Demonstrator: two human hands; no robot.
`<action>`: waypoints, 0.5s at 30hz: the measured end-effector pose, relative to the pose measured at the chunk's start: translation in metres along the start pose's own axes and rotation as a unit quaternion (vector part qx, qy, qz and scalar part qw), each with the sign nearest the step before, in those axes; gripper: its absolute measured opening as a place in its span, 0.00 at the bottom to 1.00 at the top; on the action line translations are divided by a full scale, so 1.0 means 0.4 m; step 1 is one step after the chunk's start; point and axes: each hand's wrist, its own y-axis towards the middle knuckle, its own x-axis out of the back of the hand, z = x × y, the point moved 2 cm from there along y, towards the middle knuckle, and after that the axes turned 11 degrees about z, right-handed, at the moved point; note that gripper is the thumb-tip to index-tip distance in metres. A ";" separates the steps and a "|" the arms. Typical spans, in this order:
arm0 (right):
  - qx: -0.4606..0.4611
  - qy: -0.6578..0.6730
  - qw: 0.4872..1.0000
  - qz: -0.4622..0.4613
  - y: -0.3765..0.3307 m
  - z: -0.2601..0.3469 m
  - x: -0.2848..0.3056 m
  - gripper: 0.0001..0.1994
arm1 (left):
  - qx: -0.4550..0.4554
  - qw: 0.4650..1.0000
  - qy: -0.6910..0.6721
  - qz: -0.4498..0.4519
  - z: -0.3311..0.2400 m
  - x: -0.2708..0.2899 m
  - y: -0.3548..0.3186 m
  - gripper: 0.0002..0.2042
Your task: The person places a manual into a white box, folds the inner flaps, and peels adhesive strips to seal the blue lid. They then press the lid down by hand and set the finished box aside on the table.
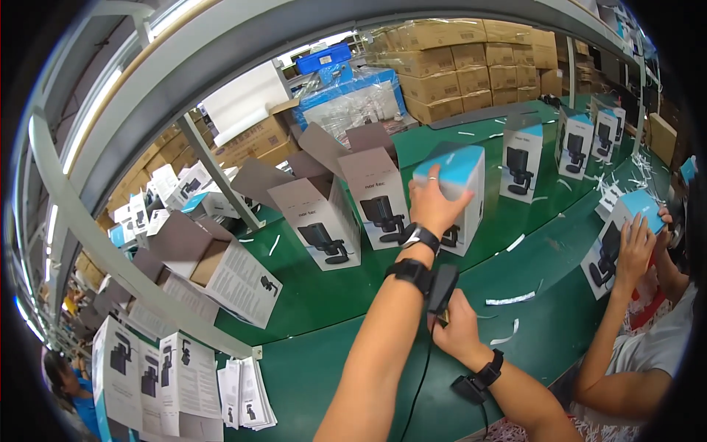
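My left hand [436,200] reaches forward onto a white carton with a blue top [455,166]; its fingers and thumb are bent over the carton's top and near edge. The carton stands upright and has a microphone picture on its front, partly covered by my hand. My right hand [458,325] is closed lower down, beside my left wrist. A small dark and yellowish thing shows at its fingertips, too hidden to name. Just left of the held carton stand two cartons with raised flaps, one nearer my hand [375,199] and one farther left [317,225].
More closed cartons [521,158] line the green bench [294,298] at right. A co-worker's hands [635,254] hold another carton [610,243]. Open cartons [236,283], flattened cartons [158,376] and leaflets [247,394] lie left, near a grey post [213,162]. Paper strips [510,299] are scattered.
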 end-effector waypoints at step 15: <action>0.027 0.063 0.995 0.067 -0.009 0.011 -0.003 0.11 | 0.130 0.940 0.050 -0.310 0.376 0.336 -0.131 0.55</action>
